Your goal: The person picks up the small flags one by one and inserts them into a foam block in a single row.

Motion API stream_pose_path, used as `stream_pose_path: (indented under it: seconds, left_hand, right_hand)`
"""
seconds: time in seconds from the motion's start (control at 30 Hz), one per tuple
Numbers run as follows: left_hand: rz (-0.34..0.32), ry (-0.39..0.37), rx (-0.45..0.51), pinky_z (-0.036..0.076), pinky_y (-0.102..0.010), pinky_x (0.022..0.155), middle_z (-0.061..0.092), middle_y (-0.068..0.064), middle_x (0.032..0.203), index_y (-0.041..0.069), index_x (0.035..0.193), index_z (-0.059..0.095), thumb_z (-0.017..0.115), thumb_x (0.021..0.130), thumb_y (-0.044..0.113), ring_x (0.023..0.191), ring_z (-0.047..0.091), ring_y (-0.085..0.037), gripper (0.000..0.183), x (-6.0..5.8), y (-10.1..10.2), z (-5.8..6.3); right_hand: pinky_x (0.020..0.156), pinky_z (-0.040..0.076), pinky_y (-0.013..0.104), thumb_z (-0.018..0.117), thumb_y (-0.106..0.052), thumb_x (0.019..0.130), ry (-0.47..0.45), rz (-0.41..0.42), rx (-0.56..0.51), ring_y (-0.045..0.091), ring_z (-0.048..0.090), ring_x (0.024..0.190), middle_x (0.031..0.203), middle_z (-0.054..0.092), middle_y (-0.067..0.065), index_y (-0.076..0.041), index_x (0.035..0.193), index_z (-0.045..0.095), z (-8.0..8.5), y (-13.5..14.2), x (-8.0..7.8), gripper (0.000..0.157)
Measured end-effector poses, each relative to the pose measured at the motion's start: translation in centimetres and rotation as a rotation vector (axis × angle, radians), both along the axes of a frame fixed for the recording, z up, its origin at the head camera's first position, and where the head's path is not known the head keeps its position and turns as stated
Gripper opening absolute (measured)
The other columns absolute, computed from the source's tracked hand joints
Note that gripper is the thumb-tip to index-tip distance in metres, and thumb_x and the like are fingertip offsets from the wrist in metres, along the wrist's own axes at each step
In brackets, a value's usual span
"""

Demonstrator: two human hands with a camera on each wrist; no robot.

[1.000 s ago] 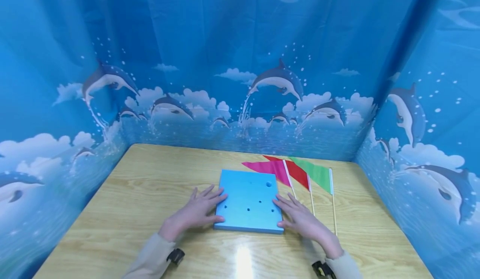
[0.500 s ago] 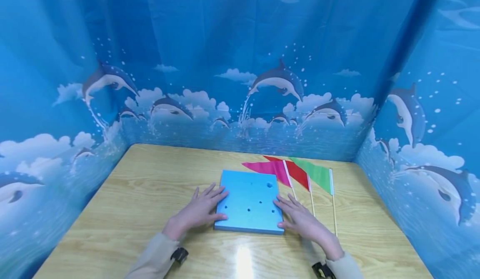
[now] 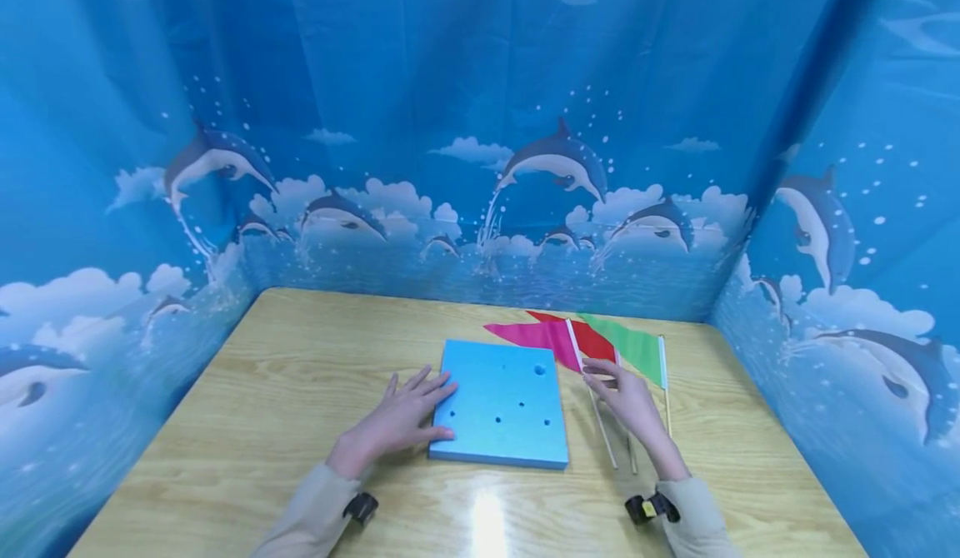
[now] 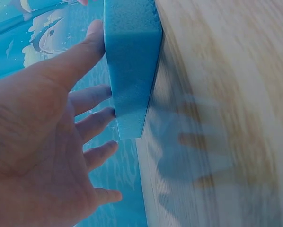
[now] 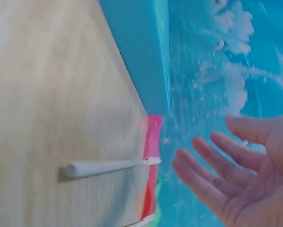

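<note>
Dolphin-print curtain [image 3: 465, 58] backs wood-grain table [image 3: 337, 333] bearing holed blue foam block [image 3: 487, 387]. Left hand [image 3: 397, 420], fingers spread and gripping nothing, touches block's left side. Right hand [image 3: 632, 398], fingers parted in loose curve, empty, hovers right of block, near sticks [image 3: 603, 433] of pink pennant [image 3: 547, 339] and red pennant [image 3: 596, 343]; green pennant [image 3: 630, 348] lies farther right.

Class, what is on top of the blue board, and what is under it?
The left hand rests at the left edge of the blue board, whose top shows several holes. The board sits on the wooden table; anything directly beneath is covered, unseen.
</note>
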State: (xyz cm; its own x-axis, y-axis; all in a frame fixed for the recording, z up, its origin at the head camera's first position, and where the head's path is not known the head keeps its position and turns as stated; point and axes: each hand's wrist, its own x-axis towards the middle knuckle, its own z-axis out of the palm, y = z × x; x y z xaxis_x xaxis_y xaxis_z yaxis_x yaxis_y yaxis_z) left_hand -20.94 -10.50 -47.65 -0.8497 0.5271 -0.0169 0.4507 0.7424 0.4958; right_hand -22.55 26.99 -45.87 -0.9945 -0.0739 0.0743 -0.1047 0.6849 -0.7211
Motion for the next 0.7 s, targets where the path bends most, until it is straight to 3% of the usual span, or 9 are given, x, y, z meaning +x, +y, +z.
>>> stream_pose_path:
  seconds: [0.13,0.23,0.43,0.7]
  left_hand:
    - [0.006,-0.003,-0.005,0.000,-0.072,0.117,0.032,-0.007,0.165,0.015,0.155,0.043,0.069,0.091,0.053,0.155,0.013,-0.038,0.079,0.0,0.0,0.0]
    - [0.008,-0.002,-0.009,0.000,-0.072,0.118,0.031,-0.008,0.165,0.015,0.155,0.043,0.069,0.091,0.052,0.155,0.013,-0.038,0.078,0.1,0.0,0.0]
    - [0.004,-0.012,-0.001,-0.001,-0.072,0.118,0.031,-0.008,0.165,0.015,0.155,0.042,0.069,0.091,0.052,0.155,0.012,-0.039,0.078,0.2,0.0,0.1]
    - [-0.003,-0.011,0.003,0.000,-0.072,0.117,0.030,-0.008,0.165,0.015,0.156,0.041,0.068,0.092,0.052,0.155,0.011,-0.039,0.078,0.2,-0.1,0.1]
  right_hand:
    - [0.078,0.063,0.041,0.057,-0.008,0.103,-0.161,-0.063,-0.228,0.033,0.071,0.092,0.123,0.064,0.031,0.011,0.136,0.054,-0.6,1.4,-1.8,0.038]
    - [0.075,0.063,0.036,0.055,-0.007,0.104,-0.269,-0.066,-0.290,0.023,0.072,0.082,0.116,0.066,0.031,0.017,0.134,0.052,-1.3,2.2,-2.7,0.039]
    - [0.068,0.063,0.031,0.063,-0.002,0.097,-0.341,-0.082,-0.231,0.014,0.066,0.070,0.094,0.069,0.017,0.018,0.125,0.057,-2.4,2.7,-3.6,0.035]
    - [0.057,0.060,0.028,0.075,0.006,0.083,-0.324,-0.107,-0.016,0.013,0.064,0.059,0.085,0.065,0.014,0.013,0.109,0.062,-2.1,1.3,-3.5,0.030]
